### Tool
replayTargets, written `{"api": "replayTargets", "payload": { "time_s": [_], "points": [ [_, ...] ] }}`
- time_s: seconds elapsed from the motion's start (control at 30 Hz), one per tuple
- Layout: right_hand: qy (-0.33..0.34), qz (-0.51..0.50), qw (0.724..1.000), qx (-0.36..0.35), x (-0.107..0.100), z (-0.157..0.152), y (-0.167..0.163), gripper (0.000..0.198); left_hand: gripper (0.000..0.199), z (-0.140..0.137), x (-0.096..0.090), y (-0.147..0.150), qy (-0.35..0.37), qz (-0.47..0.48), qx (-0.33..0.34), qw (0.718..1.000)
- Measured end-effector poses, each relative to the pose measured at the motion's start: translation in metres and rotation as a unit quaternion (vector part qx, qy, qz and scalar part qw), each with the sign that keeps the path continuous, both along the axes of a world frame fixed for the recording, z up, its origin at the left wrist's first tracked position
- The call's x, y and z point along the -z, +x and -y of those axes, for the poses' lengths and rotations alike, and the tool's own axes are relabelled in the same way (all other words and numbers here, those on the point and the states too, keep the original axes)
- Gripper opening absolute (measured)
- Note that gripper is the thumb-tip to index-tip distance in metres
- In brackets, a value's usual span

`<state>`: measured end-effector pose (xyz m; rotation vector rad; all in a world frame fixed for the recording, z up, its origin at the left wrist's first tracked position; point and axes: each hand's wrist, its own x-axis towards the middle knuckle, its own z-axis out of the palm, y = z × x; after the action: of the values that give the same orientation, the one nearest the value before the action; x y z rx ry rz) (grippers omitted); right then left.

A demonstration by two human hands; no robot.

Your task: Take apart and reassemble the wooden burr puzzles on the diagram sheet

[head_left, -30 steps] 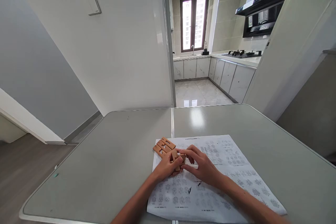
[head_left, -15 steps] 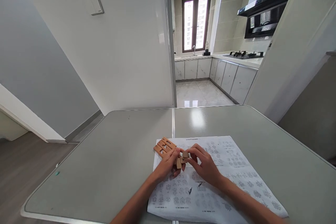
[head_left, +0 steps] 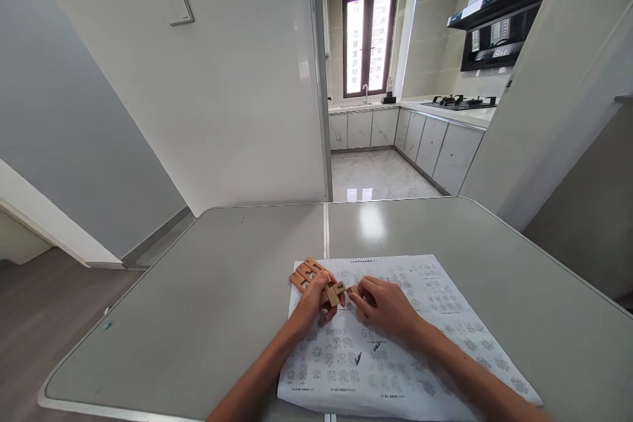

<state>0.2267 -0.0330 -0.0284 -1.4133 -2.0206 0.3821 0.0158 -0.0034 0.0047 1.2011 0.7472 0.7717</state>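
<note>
My left hand [head_left: 310, 301] is closed around a small cluster of crossed wooden puzzle pieces [head_left: 333, 295], one end of which bears a dark mark like a 3. Just right of the cluster, my right hand [head_left: 384, 303] pinches a small wooden block [head_left: 351, 289], mostly covered by the fingers. The block sits very close to the cluster; whether they touch is hard to see. Beyond my left hand lie several notched wooden pieces [head_left: 302, 273] side by side, with dark marks on them. Under both hands spreads a printed paper sheet [head_left: 366, 376] covered with small diagrams.
The grey table [head_left: 188, 316] has a pale seam down its middle. A small green bit [head_left: 107, 326] lies near its left edge. Past the far edge stand a white wall [head_left: 247, 79] and a kitchen with white cabinets [head_left: 386, 128].
My left hand has shifted slightly left with the cluster. The right hand's block has come down and away from the cluster's top, and the marked end now shows.
</note>
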Motion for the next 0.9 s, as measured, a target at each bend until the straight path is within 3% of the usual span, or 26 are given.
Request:
{"api": "replayTargets", "payload": {
  "time_s": [0.13,0.27,0.37,0.53,0.77,0.9],
  "points": [
    [-0.022,-0.006,1.0,0.012,0.0,0.001,-0.002,0.032,0.047,0.002,-0.002,0.0,0.027,-0.007,0.012,1.0],
    [-0.02,-0.08,0.997,0.009,-0.006,0.002,-0.001,0.028,0.049,0.005,-0.005,0.003,0.045,-0.03,0.014,0.998],
    [-0.014,-0.132,0.991,-0.034,-0.011,0.005,0.0,0.029,0.049,0.007,-0.005,0.004,0.061,-0.044,0.03,0.997],
    [0.006,-0.135,0.986,-0.102,-0.011,0.009,-0.003,0.022,0.051,0.01,-0.003,0.003,0.083,-0.077,0.063,0.992],
    [-0.036,-0.174,0.979,-0.101,-0.014,0.007,-0.004,0.026,0.046,0.012,0.003,0.003,0.099,-0.078,0.071,0.99],
    [-0.036,-0.199,0.977,-0.072,-0.016,0.007,-0.005,0.028,0.046,0.013,0.0,0.003,0.155,-0.109,0.034,0.981]
  ]
}}
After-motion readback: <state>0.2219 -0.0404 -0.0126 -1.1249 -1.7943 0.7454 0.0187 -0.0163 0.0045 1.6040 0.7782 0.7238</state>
